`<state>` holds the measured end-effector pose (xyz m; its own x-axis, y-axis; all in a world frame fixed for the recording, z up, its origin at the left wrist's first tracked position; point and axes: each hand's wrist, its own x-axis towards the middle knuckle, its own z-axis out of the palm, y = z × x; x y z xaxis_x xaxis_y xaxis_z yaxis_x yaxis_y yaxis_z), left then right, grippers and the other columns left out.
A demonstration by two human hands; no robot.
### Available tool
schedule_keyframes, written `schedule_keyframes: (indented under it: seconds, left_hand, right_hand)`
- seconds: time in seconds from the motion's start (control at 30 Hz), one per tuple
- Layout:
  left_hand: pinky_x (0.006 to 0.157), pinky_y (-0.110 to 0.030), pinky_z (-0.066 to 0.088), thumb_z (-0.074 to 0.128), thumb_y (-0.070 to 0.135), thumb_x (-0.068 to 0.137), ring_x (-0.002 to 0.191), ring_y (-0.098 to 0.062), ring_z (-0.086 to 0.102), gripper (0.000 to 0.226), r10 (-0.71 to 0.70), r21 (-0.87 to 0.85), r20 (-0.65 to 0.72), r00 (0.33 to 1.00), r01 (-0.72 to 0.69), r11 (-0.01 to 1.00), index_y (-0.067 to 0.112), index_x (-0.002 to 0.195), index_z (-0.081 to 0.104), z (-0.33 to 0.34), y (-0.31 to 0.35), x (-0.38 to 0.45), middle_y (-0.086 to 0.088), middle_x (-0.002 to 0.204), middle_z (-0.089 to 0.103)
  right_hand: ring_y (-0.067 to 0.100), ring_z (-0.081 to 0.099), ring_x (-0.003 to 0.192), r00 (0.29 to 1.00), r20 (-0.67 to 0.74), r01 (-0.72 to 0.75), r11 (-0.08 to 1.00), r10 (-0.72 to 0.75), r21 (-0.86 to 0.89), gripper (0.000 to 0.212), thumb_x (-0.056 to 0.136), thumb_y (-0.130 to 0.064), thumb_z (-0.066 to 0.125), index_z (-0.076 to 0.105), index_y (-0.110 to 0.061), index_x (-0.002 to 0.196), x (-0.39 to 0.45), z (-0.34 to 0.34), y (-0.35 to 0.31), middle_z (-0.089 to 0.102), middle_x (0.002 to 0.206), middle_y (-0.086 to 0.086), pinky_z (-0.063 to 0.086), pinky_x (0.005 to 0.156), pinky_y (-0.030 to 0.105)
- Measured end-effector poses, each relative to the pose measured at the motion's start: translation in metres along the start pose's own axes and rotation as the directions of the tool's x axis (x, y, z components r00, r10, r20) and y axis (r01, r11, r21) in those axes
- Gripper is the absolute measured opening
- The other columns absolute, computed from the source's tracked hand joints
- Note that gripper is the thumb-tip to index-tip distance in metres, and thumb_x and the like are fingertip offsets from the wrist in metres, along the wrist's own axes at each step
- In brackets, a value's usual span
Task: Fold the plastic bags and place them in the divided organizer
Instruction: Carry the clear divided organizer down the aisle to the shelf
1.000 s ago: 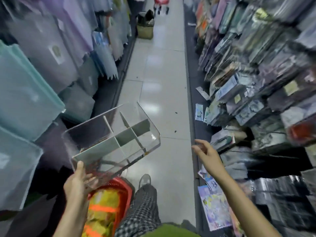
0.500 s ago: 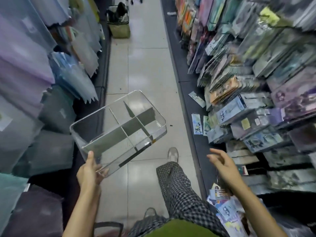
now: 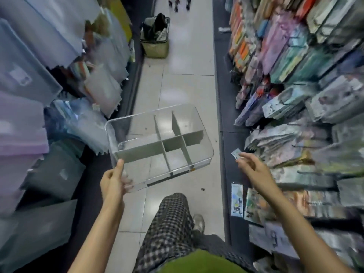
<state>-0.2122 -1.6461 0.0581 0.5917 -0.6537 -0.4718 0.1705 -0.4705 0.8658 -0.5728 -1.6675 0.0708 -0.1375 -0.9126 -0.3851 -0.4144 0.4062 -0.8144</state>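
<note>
In the head view, my left hand (image 3: 115,182) grips the near left corner of a clear divided organizer (image 3: 137,117), thumb on top of its rim. The organizer hangs over the aisle floor, tilted slightly, and its grey dividers form several empty compartments. My right hand (image 3: 254,170) reaches toward the lower right shelf with loosely curled fingers and holds nothing. A small card (image 3: 236,153) lies just past its fingertips. Translucent plastic bags (image 3: 102,89) hang in blurred rows on the left shelving.
A narrow tiled aisle (image 3: 185,89) runs ahead between shelves. The right shelves (image 3: 295,95) are packed with colourful packets. A woven basket (image 3: 155,44) stands on the floor ahead, with cart wheels (image 3: 178,2) beyond. My checked trouser leg (image 3: 169,223) steps forward.
The organizer has swung from steeply tilted to nearly level and shifted right. My right hand stays stretched toward the right shelf. The red basket near my feet has left the view.
</note>
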Motion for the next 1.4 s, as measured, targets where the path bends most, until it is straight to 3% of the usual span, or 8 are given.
schedule_keyframes:
  seconds: [0.33,0.5,0.6,0.77,1.03,1.13,1.3,1.4]
  left_hand:
    - [0.062,-0.033,0.054,0.064,0.055,0.07,0.067,-0.021,0.06,0.036,0.162,0.012,0.088,0.983,-0.164,0.986,0.024,0.082,0.05,0.165,0.135,0.214,-0.013,0.084,0.055]
    - [0.05,-0.016,0.048,0.063,0.053,0.074,0.053,0.002,0.057,0.032,0.222,0.027,0.111,0.969,-0.226,0.974,0.025,0.079,0.048,0.263,0.22,0.311,0.0,0.073,0.052]
    - [0.049,-0.012,0.048,0.061,0.04,0.086,0.056,-0.002,0.059,0.022,0.236,0.044,0.117,0.965,-0.242,0.969,0.023,0.081,0.048,0.329,0.264,0.364,0.0,0.075,0.054]
    - [0.05,-0.025,0.052,0.06,0.035,0.088,0.063,-0.022,0.054,0.021,0.17,0.006,0.153,0.973,-0.173,0.985,0.02,0.081,0.047,0.443,0.322,0.457,-0.008,0.08,0.053]
    - [0.057,-0.029,0.037,0.06,0.04,0.088,0.04,0.001,0.053,0.027,0.1,0.011,0.05,0.994,-0.101,0.995,0.023,0.076,0.044,0.608,0.423,0.576,0.0,0.068,0.049]
    - [0.059,-0.029,0.039,0.06,0.04,0.088,0.057,-0.01,0.057,0.029,0.038,-0.044,0.008,0.999,-0.037,0.998,0.021,0.075,0.042,0.65,0.464,0.622,0.0,0.071,0.043]
    - [0.045,-0.017,0.04,0.058,0.044,0.089,0.07,-0.018,0.056,0.027,0.002,-0.096,-0.06,0.998,-0.007,0.995,0.023,0.08,0.044,0.707,0.526,0.72,-0.001,0.077,0.05]
    - [0.059,-0.026,0.044,0.059,0.042,0.089,0.067,-0.015,0.049,0.027,-0.006,-0.13,-0.079,0.997,-0.004,0.992,0.022,0.08,0.044,0.751,0.568,0.79,-0.001,0.076,0.048]
  right_hand:
    - [0.016,0.06,0.106,0.999,-0.043,-0.01,0.999,0.012,0.05,0.021,0.093,-0.023,0.057,0.057,-0.026,0.113,0.271,-0.007,-0.113,0.065,0.107,-0.003,0.044,0.097,0.034]
    - [0.015,0.059,0.105,0.991,-0.101,-0.08,0.993,0.089,0.09,0.021,0.094,-0.029,0.053,0.054,-0.032,0.114,0.376,-0.022,-0.166,0.064,0.11,-0.003,0.046,0.093,0.036]
    - [0.015,0.059,0.104,0.985,-0.112,-0.12,0.989,0.13,0.089,0.023,0.093,-0.033,0.052,0.054,-0.032,0.116,0.439,-0.034,-0.184,0.065,0.11,-0.005,0.048,0.092,0.038]
    - [0.019,0.059,0.106,0.981,-0.13,-0.133,0.985,0.147,0.108,0.023,0.094,-0.023,0.053,0.057,-0.022,0.116,0.578,-0.054,-0.211,0.064,0.111,0.001,0.046,0.092,0.035]
    - [0.025,0.057,0.106,0.991,-0.096,-0.079,0.989,0.091,0.125,0.025,0.094,-0.011,0.053,0.056,-0.01,0.119,0.841,-0.106,-0.318,0.062,0.114,0.015,0.044,0.09,0.03]
    - [0.025,0.058,0.105,0.998,-0.055,-0.009,0.996,0.014,0.087,0.024,0.093,-0.01,0.054,0.056,-0.011,0.117,0.94,-0.116,-0.381,0.063,0.112,0.015,0.044,0.096,0.036]
    - [0.012,0.059,0.094,0.992,0.055,0.115,0.993,-0.117,0.041,0.021,0.093,-0.012,0.055,0.057,-0.018,0.113,1.094,-0.102,-0.473,0.065,0.104,0.006,0.043,0.078,0.004]
    - [0.007,0.059,0.091,0.985,0.084,0.149,0.989,-0.15,0.024,0.019,0.093,-0.015,0.055,0.057,-0.021,0.111,1.184,-0.086,-0.519,0.064,0.101,0.004,0.041,0.074,0.0]
